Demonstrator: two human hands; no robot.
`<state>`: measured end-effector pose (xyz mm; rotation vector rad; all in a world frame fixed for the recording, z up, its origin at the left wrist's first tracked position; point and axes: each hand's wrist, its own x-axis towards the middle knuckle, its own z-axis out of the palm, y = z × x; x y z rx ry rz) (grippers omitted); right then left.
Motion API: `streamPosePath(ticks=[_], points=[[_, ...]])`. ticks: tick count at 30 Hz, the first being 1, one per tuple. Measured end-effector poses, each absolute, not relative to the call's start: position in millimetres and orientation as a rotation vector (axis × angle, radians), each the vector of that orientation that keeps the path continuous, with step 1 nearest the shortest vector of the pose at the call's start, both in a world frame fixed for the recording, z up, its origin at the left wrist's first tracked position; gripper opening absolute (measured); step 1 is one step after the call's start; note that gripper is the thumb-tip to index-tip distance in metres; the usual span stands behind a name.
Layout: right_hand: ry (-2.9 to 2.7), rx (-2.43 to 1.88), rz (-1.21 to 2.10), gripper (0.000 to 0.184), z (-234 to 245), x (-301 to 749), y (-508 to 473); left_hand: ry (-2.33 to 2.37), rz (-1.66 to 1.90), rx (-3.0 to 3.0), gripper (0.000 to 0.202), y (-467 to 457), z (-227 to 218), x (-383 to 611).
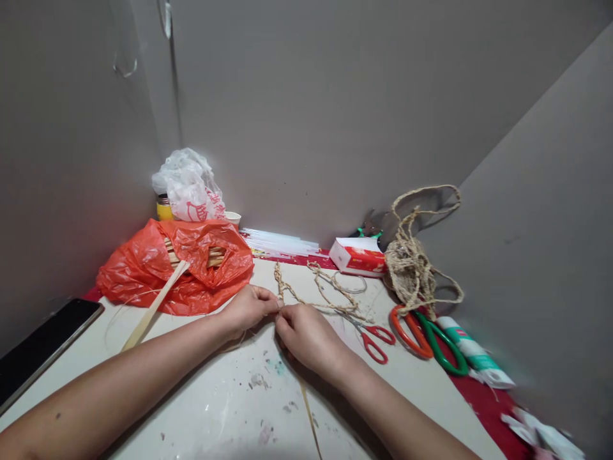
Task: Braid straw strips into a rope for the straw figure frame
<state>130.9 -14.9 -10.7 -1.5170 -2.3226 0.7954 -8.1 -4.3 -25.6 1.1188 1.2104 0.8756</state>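
My left hand (253, 308) and my right hand (302, 332) meet over the white board (230, 396), fingertips pinched together. Between them they grip the near end of a braided straw cord (279, 281), whose upper part stands up beyond the fingers. The rest of the cord trails off to the right in loose loops. A thin straw strand (309, 409) runs from beneath my right hand toward the board's near edge. Just right of that hand lie small scissors with red handles (376, 342), their blades partly under the cord.
At left, an orange plastic bag (138, 268) holds straw strips, one long flat strip (156, 306) sticking out; a phone (48, 338) lies nearby. White sticks (278, 243) and a red-white box (359, 255) line the back. Coiled braid (407, 275), large shears (412, 332) and a glue tube (476, 354) sit right.
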Motion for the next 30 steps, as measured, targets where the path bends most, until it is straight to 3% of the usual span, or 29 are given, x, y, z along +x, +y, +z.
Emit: streamPosePath(ticks=[3, 5, 8, 11, 13, 17, 19, 26, 30], points=[[-2.48, -1.493, 0.437, 0.026, -2.5, 128.7, -26.4, 1.21, 0.838, 1.113, 0.016, -2.5, -27.1, -10.2], [-2.59, -1.402, 0.445, 0.025, 5.4, 129.5, -32.2, 1.182, 0.813, 1.097, 0.019, -1.8, -27.1, -10.9], [-2.543, -1.251, 0.738, 0.034, 14.4, 137.1, -27.1, 1.119, 0.848, 1.047, 0.023, -1.5, -24.8, -11.8], [-2.143, -1.323, 0.903, 0.042, 12.8, 146.4, -7.4, 1.065, 0.876, 1.046, 0.027, -1.3, -20.9, -13.3], [-1.905, -1.364, 1.064, 0.037, 6.8, 148.6, 4.3, 1.03, 0.88, 1.064, 0.031, -1.4, -18.6, -14.1], [-1.553, -1.269, 1.789, 0.026, -3.7, 142.4, 8.1, 0.937, 0.925, 1.046, 0.03, -1.9, -18.0, -13.9], [-1.447, -1.196, 1.98, 0.024, -4.8, 139.8, 5.3, 0.962, 0.95, 1.079, 0.026, -1.8, -20.0, -13.4], [-1.597, -1.257, 1.921, 0.031, -9.3, 148.2, 15.7, 0.999, 0.955, 1.389, 0.018, 0.6, -29.7, -13.5], [-1.5, -1.201, 2.128, 0.031, -14.1, 152.4, 21.7, 1.067, 0.935, 1.596, 0.016, 1.2, -28.8, -17.3]])
